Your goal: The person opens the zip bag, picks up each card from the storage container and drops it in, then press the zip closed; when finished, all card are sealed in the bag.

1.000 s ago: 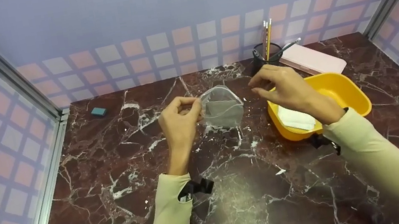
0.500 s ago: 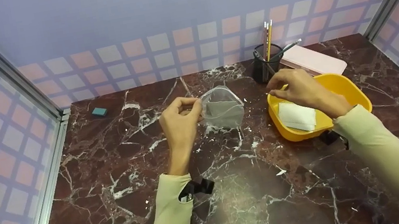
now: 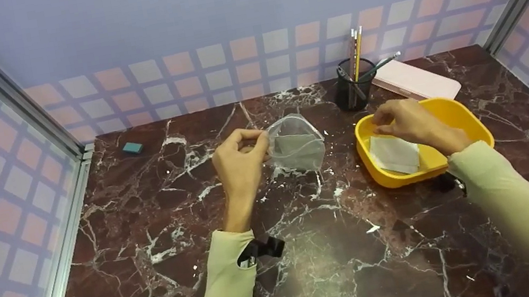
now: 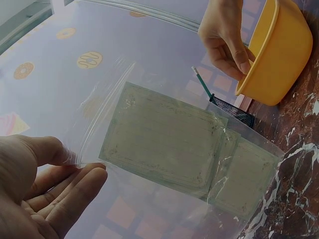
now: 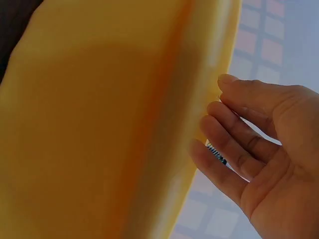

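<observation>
My left hand (image 3: 241, 160) pinches the edge of a clear zip bag (image 3: 316, 153) between thumb and fingers, over the table. Inside it, the left wrist view shows pale grey-green rectangular cards (image 4: 162, 134) with a decorated border. My right hand (image 3: 405, 119) is over the near-left part of a yellow basin (image 3: 476, 129), its fingers loosely bent. In the right wrist view these fingers (image 5: 219, 167) are right at the basin's rim, and nothing shows in their grasp. A flat whitish rectangular stack (image 3: 395, 154) lies in the basin below this hand.
A black mesh pencil cup (image 3: 352, 93) with several pencils stands behind the basin, beside a pale pink case (image 3: 417, 80). A small teal block (image 3: 132, 148) lies at the back left of the dark marbled table (image 3: 160, 295). Patterned walls enclose the back and sides.
My right hand has moved right and toward me, from beside the bag to over the basin. My left hand and the bag have stayed in place.
</observation>
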